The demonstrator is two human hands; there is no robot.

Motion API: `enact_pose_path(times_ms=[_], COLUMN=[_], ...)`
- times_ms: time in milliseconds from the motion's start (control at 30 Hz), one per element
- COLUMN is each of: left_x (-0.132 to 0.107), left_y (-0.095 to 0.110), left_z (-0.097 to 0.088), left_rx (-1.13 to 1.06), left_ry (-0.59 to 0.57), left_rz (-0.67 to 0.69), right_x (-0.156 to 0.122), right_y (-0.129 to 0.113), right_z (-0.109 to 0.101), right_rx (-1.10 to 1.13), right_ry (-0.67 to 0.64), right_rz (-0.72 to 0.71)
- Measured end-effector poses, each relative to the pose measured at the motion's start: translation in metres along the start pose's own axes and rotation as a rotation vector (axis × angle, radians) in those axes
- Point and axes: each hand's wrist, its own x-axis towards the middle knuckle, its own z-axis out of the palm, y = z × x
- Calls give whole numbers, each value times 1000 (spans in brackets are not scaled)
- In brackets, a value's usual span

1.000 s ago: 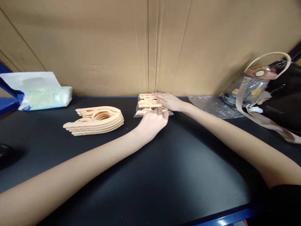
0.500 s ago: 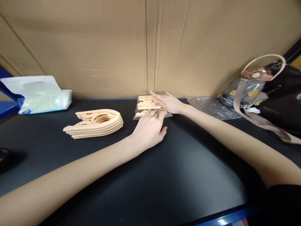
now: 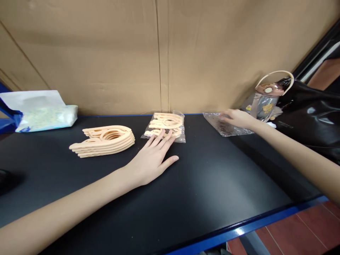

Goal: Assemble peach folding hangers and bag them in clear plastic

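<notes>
From my end of the feed, the clearest change is that the two hands have parted. The right hand (image 3: 236, 118) has left the filled bag (image 3: 168, 121) and is now over the flat clear plastic sheet (image 3: 223, 130) to the right, just short of the bottle (image 3: 265, 105). Its fingers are loosely bent, but they are blurred and too small for me to tell whether they have hold of the plastic or only rest above it. The left hand (image 3: 151, 161) has opened out from its earlier bunched pose: palm down, fingers spread, thumb out to the side, fingertips on the near edge of the filled bag and nothing gripped. That bag lies flat at the middle of the back edge of the black desk (image 3: 212, 187), against the cardboard (image 3: 119, 63), its pale folded pieces showing more fully with one hand gone. I read this as a shift from both hands on one bag to attention split between two. The stack of pale hangers (image 3: 106, 141) sits untouched to the left.
</notes>
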Motion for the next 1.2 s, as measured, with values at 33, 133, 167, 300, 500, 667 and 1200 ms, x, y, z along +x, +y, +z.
enact_pose_path(times_ms=[33,133,167,300,500,667,1200], left_x=[0,7,11,31,45,21,-66], left_y=[0,1,2,9,12,10,-26], left_z=[0,1,1,7,7,-9,6], left_rx=[-5,-21,-27,-71,-219,-306,-89], left_ry=[-3,-2,3,20,72,162,81], left_rz=[-1,-22,-36,-82,-76,-60,11], right_x=[-12,-41,-49,-78,-118,-128,-72], right_y=[5,3,-4,-51,-149,-199,-181], right_z=[-3,-8,-9,-14,-17,-3,10], right_rx=[-52,-180,-208,-263,-478,-441,-29], right_ry=[-83,-237,-257,-319,-363,-347,-413], right_rz=[12,26,22,-59,-341,-515,-341])
